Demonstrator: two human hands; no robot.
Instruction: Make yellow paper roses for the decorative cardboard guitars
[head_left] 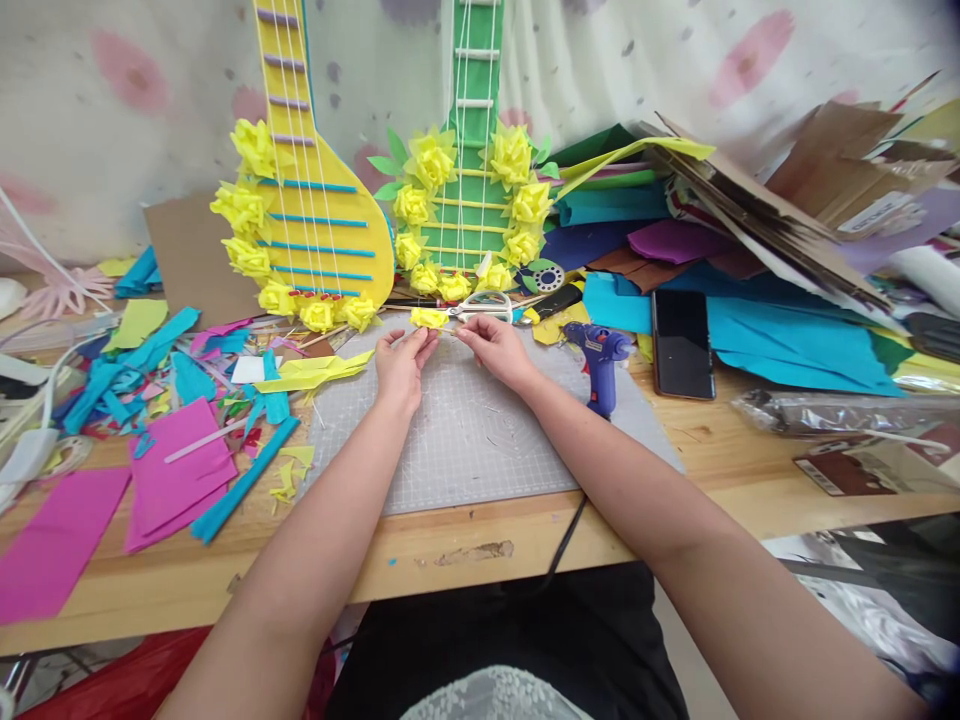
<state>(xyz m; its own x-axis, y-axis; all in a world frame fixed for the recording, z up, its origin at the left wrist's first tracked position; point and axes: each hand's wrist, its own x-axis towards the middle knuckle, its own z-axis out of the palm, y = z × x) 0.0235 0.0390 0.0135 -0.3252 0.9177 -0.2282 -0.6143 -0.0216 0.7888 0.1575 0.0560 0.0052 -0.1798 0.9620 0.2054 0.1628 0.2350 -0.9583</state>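
Both my hands meet over the far part of a grey cutting mat (pixel 465 450). My left hand (pixel 401 365) pinches a small yellow paper flower (pixel 428 318) at its fingertips. My right hand (pixel 495 348) is closed in a pinch beside it, fingertips on a thin strip that runs to the flower. White-handled scissors (pixel 484 305) lie just beyond the hands. A blue glue gun (pixel 600 360) stands on the mat's right edge.
Two paper guitars, a yellow one (pixel 315 220) and a green one (pixel 472 200), lean at the back, ringed with yellow flowers. A black phone (pixel 681 343) lies right. Stacked coloured paper and cardboard (pixel 750 220) fill the right; pink sheets (pixel 176 475) and blue scraps litter the left of the wooden table (pixel 712 460).
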